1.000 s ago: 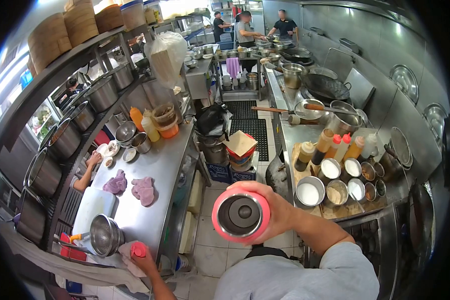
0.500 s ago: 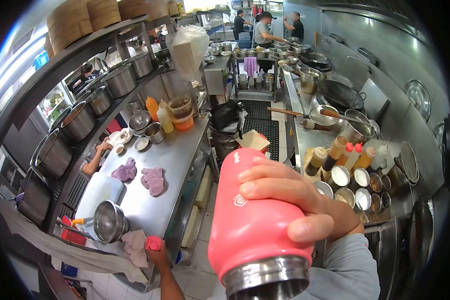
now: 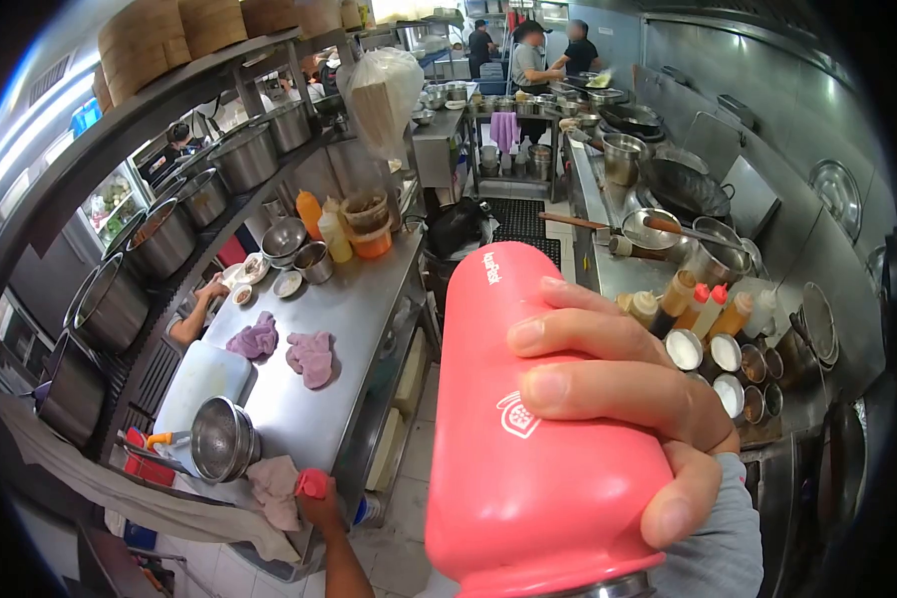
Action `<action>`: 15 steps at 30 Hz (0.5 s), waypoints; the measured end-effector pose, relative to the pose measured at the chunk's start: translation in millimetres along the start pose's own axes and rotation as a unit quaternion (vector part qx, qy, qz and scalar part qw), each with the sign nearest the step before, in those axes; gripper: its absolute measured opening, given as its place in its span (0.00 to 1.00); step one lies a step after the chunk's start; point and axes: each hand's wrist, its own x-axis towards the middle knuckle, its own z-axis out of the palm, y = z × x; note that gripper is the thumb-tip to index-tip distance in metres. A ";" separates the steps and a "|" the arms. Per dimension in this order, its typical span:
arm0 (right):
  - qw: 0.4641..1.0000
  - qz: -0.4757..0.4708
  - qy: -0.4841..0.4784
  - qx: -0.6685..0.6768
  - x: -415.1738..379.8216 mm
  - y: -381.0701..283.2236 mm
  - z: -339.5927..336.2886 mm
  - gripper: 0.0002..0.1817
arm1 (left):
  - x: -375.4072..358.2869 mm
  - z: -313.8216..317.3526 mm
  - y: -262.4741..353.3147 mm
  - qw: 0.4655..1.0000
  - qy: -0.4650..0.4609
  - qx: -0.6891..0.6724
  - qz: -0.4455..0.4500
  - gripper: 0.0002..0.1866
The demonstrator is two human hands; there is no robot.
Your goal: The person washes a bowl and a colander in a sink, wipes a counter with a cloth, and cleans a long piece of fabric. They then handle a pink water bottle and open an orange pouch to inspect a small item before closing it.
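A large coral-pink bottle (image 3: 528, 458) is tipped close to the camera, its base up and its steel neck down at the lower frame edge. My right hand (image 3: 618, 389) wraps round its right side, fingers across the front. Lower left, my left hand (image 3: 321, 503) grips a small red cap (image 3: 312, 483) over the near edge of the steel table (image 3: 314, 419). Beside the cap lies a beige cloth (image 3: 274, 493), with a steel strainer (image 3: 221, 441) to its left. Farther back on the table are two purple cloths (image 3: 311, 359).
Pots (image 3: 120, 304) line the left shelf. A person's hand (image 3: 212, 289) reaches to small dishes at the table's far left. Squeeze bottles (image 3: 703, 304), bowls and woks (image 3: 683, 184) fill the right counter. Several people (image 3: 533, 60) stand at the back.
The pink bottle and my right hand have come nearer the camera, and the bottle's mouth has dropped mostly below the frame. At the back, a person has moved closer to another. My left hand keeps the cap.
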 end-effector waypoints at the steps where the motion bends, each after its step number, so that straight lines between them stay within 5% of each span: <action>1: 1.000 0.002 0.011 -0.010 0.4 -1.3 1.3 0.24 | -0.2 -1.3 4.3 1.000 -0.013 -0.017 -0.005 0.33; 9: 0.995 -0.029 0.068 -0.065 4.4 0.7 15.7 0.24 | -1.5 5.9 0.0 0.998 0.038 0.031 0.039 0.31; 15: 0.997 -0.018 -0.024 -0.074 12.3 -4.7 -4.8 0.25 | 2.0 6.4 -7.4 0.998 0.025 0.015 0.048 0.31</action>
